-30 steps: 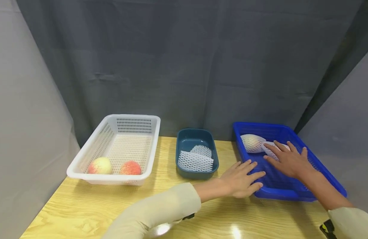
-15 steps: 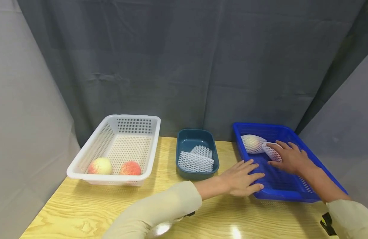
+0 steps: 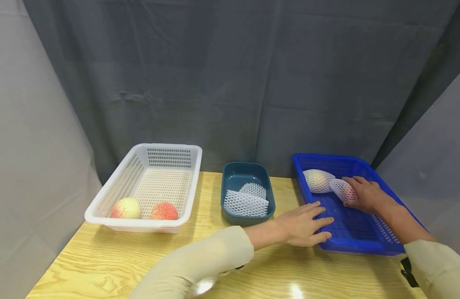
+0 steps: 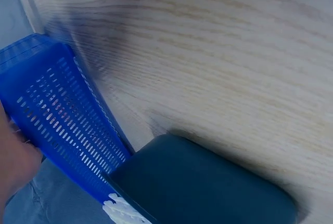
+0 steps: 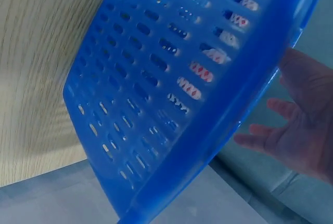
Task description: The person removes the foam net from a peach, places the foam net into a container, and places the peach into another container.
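Note:
My left hand (image 3: 302,226) rests with spread fingers on the near left rim of the blue basket (image 3: 358,245); in the left wrist view only part of that hand (image 4: 18,156) shows. Inside the basket, my right hand (image 3: 368,195) grips the right end of a reddish peach in a white foam net (image 3: 342,189), thumb on the near side and fingers on the far side. Left of it lies a pale peach in its own foam net (image 3: 317,181). In the right wrist view, the basket wall partly hides the netted peach (image 5: 200,73).
A dark teal tub (image 3: 248,220) holds loose white foam nets (image 3: 246,203). At left stands a white basket (image 3: 142,223) with a yellow-red peach (image 3: 126,208) and a red peach (image 3: 164,211). All stand on a wooden table (image 3: 114,261) before a grey curtain (image 3: 200,91).
My right hand has gone from spread fingers over the reddish netted peach to a grip on its right end. The peach's net has turned slightly. My left hand stays on the rim.

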Action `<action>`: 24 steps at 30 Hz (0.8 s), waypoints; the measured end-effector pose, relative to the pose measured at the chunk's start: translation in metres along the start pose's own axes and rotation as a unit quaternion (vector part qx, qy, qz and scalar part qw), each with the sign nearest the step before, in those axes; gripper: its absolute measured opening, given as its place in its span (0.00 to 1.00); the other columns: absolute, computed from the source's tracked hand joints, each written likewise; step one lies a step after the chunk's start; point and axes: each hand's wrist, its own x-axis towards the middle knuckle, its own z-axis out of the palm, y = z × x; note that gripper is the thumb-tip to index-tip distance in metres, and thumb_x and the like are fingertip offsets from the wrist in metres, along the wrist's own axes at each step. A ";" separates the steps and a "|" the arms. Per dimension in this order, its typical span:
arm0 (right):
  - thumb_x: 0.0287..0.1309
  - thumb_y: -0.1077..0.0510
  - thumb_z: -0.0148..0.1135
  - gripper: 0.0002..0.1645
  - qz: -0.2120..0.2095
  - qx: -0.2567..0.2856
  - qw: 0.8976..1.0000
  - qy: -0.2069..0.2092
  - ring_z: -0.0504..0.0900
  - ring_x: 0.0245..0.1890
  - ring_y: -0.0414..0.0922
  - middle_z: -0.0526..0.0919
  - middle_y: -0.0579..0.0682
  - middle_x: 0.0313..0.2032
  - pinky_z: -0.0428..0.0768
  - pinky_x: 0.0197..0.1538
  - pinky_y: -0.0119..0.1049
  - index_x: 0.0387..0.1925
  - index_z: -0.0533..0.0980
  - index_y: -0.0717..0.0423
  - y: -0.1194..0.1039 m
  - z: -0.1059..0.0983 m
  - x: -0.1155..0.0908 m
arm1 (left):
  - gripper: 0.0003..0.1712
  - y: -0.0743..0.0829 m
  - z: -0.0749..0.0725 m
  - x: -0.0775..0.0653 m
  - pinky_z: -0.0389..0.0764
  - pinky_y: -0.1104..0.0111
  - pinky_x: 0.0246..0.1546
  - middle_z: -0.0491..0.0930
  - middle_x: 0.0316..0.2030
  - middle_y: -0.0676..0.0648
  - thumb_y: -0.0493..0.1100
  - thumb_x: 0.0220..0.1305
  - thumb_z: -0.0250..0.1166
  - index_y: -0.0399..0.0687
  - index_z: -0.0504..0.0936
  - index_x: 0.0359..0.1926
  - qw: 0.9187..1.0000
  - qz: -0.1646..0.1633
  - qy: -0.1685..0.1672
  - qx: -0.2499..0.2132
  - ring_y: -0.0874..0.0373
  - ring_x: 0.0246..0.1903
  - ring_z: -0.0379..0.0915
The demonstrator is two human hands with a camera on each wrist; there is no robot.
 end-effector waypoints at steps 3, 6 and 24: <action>0.51 0.52 0.76 0.50 0.018 0.009 1.000 -0.012 0.61 0.56 0.83 0.62 0.81 0.59 0.61 0.54 0.78 0.66 0.60 0.72 0.005 0.003 0.000 | 0.35 0.001 0.001 0.000 0.32 0.72 0.71 0.57 0.74 0.51 0.67 0.77 0.30 0.64 0.59 0.77 1.000 0.005 0.005 0.018 0.58 0.75 0.42; 0.51 0.53 0.76 0.53 0.034 0.010 0.999 -0.025 0.59 0.56 0.84 0.60 0.82 0.60 0.61 0.54 0.78 0.66 0.58 0.75 0.011 0.007 0.001 | 0.35 0.001 0.002 0.000 0.29 0.72 0.70 0.59 0.74 0.51 0.66 0.77 0.31 0.62 0.60 0.77 1.000 0.008 0.013 0.023 0.59 0.75 0.43; 0.54 0.56 0.72 0.43 0.067 0.026 0.996 -0.052 0.64 0.49 0.85 0.60 0.85 0.53 0.66 0.51 0.75 0.54 0.57 0.80 0.031 0.019 0.003 | 0.35 0.000 0.000 0.001 0.29 0.72 0.71 0.56 0.75 0.51 0.67 0.76 0.30 0.64 0.58 0.77 1.000 0.006 0.002 0.017 0.60 0.75 0.40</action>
